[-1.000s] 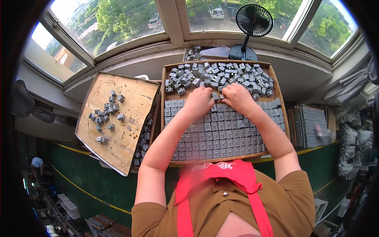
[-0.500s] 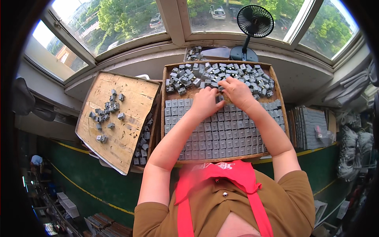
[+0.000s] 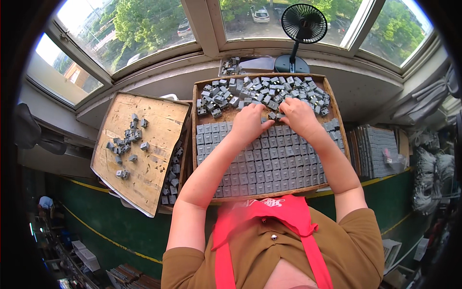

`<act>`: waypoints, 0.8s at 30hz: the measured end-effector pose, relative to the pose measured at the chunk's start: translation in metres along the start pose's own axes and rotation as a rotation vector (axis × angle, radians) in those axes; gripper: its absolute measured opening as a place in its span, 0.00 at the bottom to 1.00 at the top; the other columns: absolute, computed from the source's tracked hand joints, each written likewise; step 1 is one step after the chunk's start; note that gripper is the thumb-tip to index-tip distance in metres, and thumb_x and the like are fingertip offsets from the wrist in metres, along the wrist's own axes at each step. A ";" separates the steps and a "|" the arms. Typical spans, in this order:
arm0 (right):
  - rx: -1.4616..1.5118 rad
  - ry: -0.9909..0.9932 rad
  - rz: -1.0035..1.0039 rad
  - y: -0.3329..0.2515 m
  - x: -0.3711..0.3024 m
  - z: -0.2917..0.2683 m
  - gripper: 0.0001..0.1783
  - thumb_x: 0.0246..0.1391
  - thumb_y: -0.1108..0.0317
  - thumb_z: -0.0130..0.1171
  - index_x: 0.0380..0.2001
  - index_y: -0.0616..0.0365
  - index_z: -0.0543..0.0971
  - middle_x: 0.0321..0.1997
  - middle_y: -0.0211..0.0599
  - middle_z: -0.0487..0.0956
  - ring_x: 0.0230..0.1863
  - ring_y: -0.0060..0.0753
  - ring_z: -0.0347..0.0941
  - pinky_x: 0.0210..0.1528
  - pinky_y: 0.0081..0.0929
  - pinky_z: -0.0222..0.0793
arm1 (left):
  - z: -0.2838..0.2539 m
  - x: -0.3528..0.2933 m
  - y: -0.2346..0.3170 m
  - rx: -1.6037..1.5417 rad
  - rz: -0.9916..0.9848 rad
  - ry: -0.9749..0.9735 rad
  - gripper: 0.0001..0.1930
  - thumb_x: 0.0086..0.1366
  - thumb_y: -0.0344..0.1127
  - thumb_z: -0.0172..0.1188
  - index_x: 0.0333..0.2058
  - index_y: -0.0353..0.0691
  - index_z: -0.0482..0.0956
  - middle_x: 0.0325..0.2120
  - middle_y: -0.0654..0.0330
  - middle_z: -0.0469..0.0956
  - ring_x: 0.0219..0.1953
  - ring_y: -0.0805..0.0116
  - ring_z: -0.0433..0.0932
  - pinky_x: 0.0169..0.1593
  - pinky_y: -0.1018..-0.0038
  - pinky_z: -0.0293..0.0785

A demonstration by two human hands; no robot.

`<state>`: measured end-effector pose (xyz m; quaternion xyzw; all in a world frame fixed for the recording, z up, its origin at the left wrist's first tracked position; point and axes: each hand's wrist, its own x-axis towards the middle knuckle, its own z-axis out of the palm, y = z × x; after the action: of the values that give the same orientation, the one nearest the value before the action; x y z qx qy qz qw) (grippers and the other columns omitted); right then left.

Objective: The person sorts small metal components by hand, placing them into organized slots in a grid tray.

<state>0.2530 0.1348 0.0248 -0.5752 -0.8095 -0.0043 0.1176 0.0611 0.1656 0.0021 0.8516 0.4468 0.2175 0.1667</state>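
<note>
A shallow wooden tray [image 3: 196, 92] lies in front of me. Loose grey plastic blocks [image 3: 263, 88], some with small metal parts showing, are heaped along its far side. Its near part holds tight, even rows of similar blocks [image 3: 260, 166], faces up. Over the last row, my left hand [image 3: 248, 124] has thumb and fingers closed around a grey block, mostly hidden. Just to the right, my right hand [image 3: 299, 118] pinches another grey block [image 3: 279, 116] between thumb and fingertips. A further loose block [image 3: 272, 115] sits in the gap between both hands.
To the left, a worn board [image 3: 159, 139] bears several scattered blocks [image 3: 127, 139], above a box of more blocks [image 3: 172, 178]. A small fan [image 3: 304, 24] and a clear tray [image 3: 257, 65] stand by the window. Stacked trays [image 3: 375, 149] are at the right.
My right hand has moved slightly right and nearer, away from the heap, with a block at its fingertips. My left hand stays over the last row. The whole view has shifted slightly.
</note>
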 end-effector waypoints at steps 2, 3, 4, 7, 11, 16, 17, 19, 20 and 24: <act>-0.020 0.026 0.013 0.003 -0.001 0.003 0.15 0.40 0.66 0.68 0.31 0.54 0.74 0.33 0.34 0.73 0.40 0.40 0.73 0.42 0.36 0.71 | 0.006 0.010 0.011 0.012 -0.019 -0.046 0.19 0.55 0.46 0.63 0.41 0.40 0.77 0.37 0.54 0.77 0.44 0.55 0.76 0.49 0.64 0.72; -0.020 0.041 0.018 0.005 -0.002 0.004 0.15 0.40 0.66 0.68 0.30 0.54 0.74 0.32 0.34 0.73 0.40 0.41 0.73 0.41 0.36 0.71 | 0.008 0.013 0.014 0.024 -0.041 -0.088 0.18 0.55 0.45 0.63 0.41 0.40 0.77 0.37 0.54 0.77 0.44 0.55 0.76 0.49 0.64 0.72; -0.019 0.055 0.022 0.007 -0.003 0.004 0.14 0.40 0.66 0.68 0.30 0.53 0.74 0.32 0.33 0.74 0.39 0.41 0.73 0.40 0.36 0.71 | 0.008 0.014 0.014 0.024 -0.038 -0.090 0.18 0.55 0.45 0.63 0.41 0.40 0.77 0.37 0.54 0.77 0.44 0.55 0.76 0.49 0.64 0.72; -0.057 -0.002 0.110 0.019 -0.010 0.005 0.13 0.41 0.66 0.67 0.30 0.53 0.74 0.32 0.33 0.74 0.39 0.40 0.73 0.41 0.36 0.72 | 0.011 0.018 0.011 -0.045 -0.050 -0.133 0.17 0.56 0.41 0.60 0.43 0.39 0.77 0.37 0.52 0.78 0.43 0.54 0.77 0.49 0.63 0.72; 0.092 -0.021 0.115 0.025 -0.017 -0.005 0.11 0.43 0.65 0.66 0.29 0.54 0.75 0.33 0.34 0.74 0.41 0.39 0.74 0.41 0.35 0.72 | 0.016 0.020 -0.008 -0.329 -0.005 -0.221 0.17 0.57 0.35 0.55 0.45 0.36 0.77 0.36 0.50 0.79 0.40 0.51 0.77 0.48 0.63 0.73; 0.002 -0.074 0.100 0.016 -0.010 -0.002 0.12 0.43 0.61 0.67 0.28 0.54 0.77 0.34 0.34 0.74 0.40 0.39 0.75 0.40 0.35 0.73 | 0.026 0.025 -0.010 -0.166 0.081 -0.068 0.16 0.54 0.33 0.55 0.42 0.40 0.80 0.33 0.50 0.79 0.38 0.52 0.78 0.45 0.63 0.74; -0.013 -0.096 0.090 0.016 -0.010 -0.002 0.13 0.43 0.59 0.67 0.30 0.53 0.78 0.35 0.34 0.75 0.40 0.38 0.76 0.40 0.34 0.74 | 0.024 0.025 -0.007 -0.166 0.084 -0.072 0.16 0.54 0.33 0.55 0.42 0.40 0.80 0.33 0.50 0.79 0.38 0.52 0.78 0.45 0.63 0.74; -0.003 -0.084 0.096 0.017 -0.013 -0.001 0.14 0.43 0.58 0.67 0.29 0.53 0.77 0.34 0.35 0.75 0.40 0.39 0.76 0.40 0.34 0.74 | 0.022 0.026 -0.001 -0.049 0.017 -0.184 0.16 0.56 0.35 0.56 0.44 0.40 0.78 0.35 0.51 0.77 0.43 0.53 0.75 0.47 0.64 0.73; 0.007 -0.071 0.094 0.017 -0.014 0.000 0.15 0.43 0.56 0.67 0.29 0.54 0.77 0.34 0.35 0.75 0.39 0.39 0.76 0.40 0.34 0.74 | 0.019 0.026 0.004 -0.048 0.018 -0.186 0.16 0.56 0.35 0.56 0.44 0.40 0.78 0.35 0.51 0.77 0.43 0.53 0.75 0.47 0.64 0.73; 0.028 -0.043 0.094 0.019 -0.014 0.002 0.15 0.45 0.57 0.65 0.30 0.54 0.75 0.33 0.35 0.77 0.38 0.40 0.76 0.38 0.35 0.74 | 0.024 0.030 0.015 0.030 0.082 0.013 0.13 0.54 0.37 0.60 0.39 0.41 0.76 0.32 0.54 0.75 0.39 0.55 0.76 0.44 0.62 0.73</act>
<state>0.2748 0.1283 0.0176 -0.6109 -0.7838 0.0251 0.1084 0.0995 0.1802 -0.0047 0.8701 0.4159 0.2229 0.1422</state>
